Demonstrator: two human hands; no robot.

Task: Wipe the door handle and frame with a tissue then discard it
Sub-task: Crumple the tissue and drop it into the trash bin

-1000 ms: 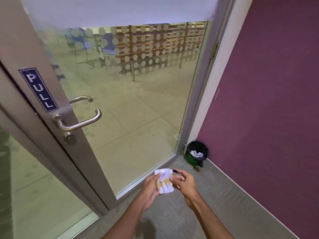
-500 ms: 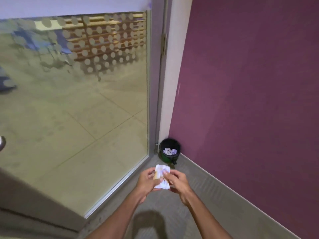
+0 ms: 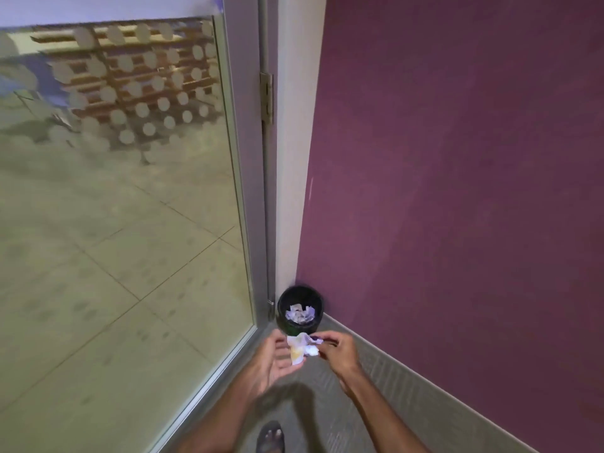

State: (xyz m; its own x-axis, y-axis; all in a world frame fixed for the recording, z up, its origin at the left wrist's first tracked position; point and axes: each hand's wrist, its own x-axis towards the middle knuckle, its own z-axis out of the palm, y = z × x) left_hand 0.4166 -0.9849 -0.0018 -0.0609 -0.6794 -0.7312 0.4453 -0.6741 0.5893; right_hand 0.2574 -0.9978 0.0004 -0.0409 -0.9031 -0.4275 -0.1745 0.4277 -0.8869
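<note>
A crumpled white tissue (image 3: 302,349) with a yellowish stain sits between my two hands, low in the middle of the view. My right hand (image 3: 338,353) pinches its right edge. My left hand (image 3: 271,361) is open-palmed under its left side, fingers loosely touching it. Just beyond the tissue, a small black bin (image 3: 299,310) with crumpled paper inside stands in the corner on the floor. The grey metal door frame (image 3: 248,178) runs upright left of the bin, with a hinge (image 3: 266,98) on it. The door handle is out of view.
The glass door panel (image 3: 114,207) with frosted dots fills the left. A purple wall (image 3: 457,191) fills the right, meeting the grey carpet (image 3: 376,387) at a skirting edge. My sandalled foot (image 3: 270,436) shows at the bottom.
The view has swung right and closer to the corner; the handle and PULL sign left the view. My hands moved with the tissue toward the bin, and the left palm has opened.
</note>
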